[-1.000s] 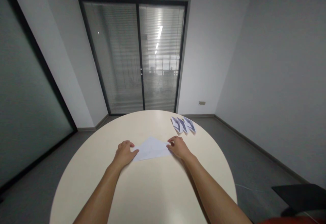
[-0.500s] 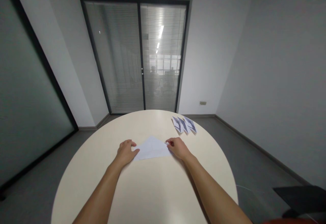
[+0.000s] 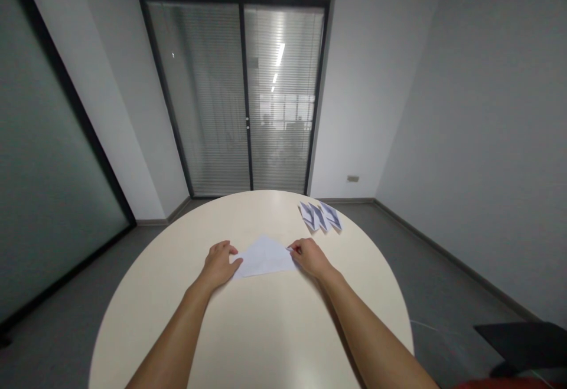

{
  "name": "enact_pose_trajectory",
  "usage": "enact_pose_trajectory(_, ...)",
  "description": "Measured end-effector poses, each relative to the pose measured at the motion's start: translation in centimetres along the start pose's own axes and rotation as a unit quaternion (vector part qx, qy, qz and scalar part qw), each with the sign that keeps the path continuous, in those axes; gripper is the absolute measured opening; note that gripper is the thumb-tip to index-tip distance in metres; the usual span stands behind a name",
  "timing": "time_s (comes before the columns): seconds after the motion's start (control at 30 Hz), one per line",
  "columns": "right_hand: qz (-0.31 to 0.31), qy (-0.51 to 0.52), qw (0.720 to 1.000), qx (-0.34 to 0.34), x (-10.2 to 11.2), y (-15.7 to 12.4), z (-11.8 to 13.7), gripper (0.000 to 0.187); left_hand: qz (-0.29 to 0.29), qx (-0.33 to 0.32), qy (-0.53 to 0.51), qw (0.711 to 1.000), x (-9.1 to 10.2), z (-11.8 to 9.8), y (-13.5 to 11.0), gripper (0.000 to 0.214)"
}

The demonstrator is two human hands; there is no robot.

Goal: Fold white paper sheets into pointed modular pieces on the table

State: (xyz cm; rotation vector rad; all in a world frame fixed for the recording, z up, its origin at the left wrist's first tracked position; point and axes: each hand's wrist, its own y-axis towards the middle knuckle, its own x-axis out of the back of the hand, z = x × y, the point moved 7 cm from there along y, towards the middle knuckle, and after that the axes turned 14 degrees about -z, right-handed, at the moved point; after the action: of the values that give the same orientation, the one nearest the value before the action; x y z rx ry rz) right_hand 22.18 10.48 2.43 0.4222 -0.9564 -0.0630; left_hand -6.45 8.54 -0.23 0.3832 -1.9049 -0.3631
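A white sheet of paper (image 3: 264, 257), folded to a point at its far edge, lies flat on the round cream table (image 3: 248, 330). My left hand (image 3: 220, 264) rests on the sheet's left corner, fingers curled and the thumb pressing the paper down. At the right corner, my right hand (image 3: 309, 255) has its fingertips pinched on the paper's edge. Both forearms reach in from the bottom of the view.
Three folded paper pieces (image 3: 321, 216) with dark shading lie in a row at the table's far right. Glass doors with blinds (image 3: 241, 94) stand behind the table. A dark object (image 3: 522, 342) shows at the lower right, off the table.
My right hand's fingertips have shifted slightly left along the paper's right corner. The left hand and the sheet have stayed in place.
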Motion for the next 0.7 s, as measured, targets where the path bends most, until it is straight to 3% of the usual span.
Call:
enact_pose_trajectory(0.23, 0.003, 0.000, 1.000, 0.012, 0.1, -0.1, 0.2, 0.021, -0.016, 0.004, -0.049, 0.999, 0.7, -0.4, 0.1, 0.013)
enact_pose_trajectory(0.53, 0.000, -0.023, 0.999, 0.024, 0.4, -0.3, 0.8, 0.023, -0.010, 0.026, -0.099, 0.995, 0.8, -0.9, 0.2, 0.037)
enact_pose_trajectory(0.7, 0.007, -0.040, 0.999, 0.028, 0.4, -0.4, 0.9, 0.027, 0.006, 0.025, -0.076, 0.997, 0.7, -1.3, 0.2, 0.031)
